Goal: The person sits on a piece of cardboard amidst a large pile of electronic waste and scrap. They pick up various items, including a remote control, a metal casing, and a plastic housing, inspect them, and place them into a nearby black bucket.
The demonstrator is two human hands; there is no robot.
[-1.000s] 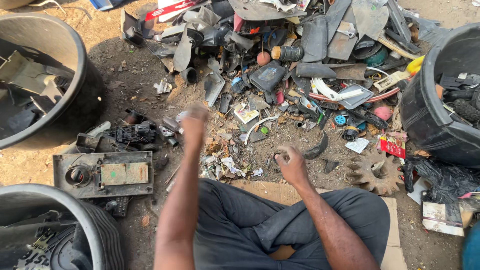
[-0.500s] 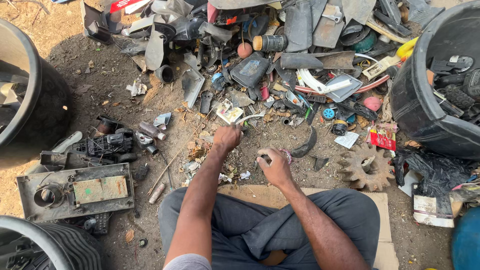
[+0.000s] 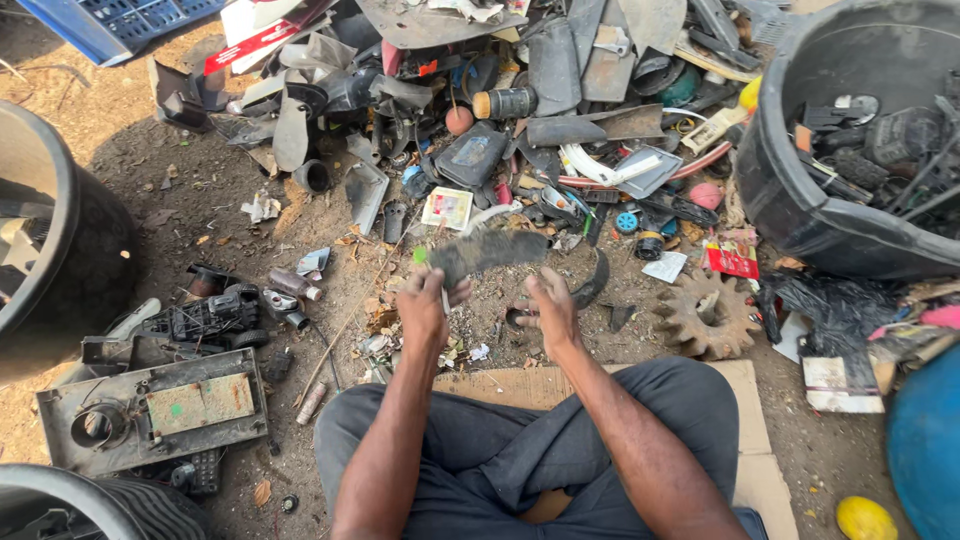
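Head view shows your left hand closed around one end of a flat dark scrap strip, lifted above the dirt in front of your knees. Your right hand hangs just beside it, fingers loosely curled, holding nothing, near a rusty gear.

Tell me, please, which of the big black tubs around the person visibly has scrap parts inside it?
The black tub on the right: dark plastic and metal pieces fill it. The left tub shows only a pale scrap; the bottom-left one is mostly out of frame.
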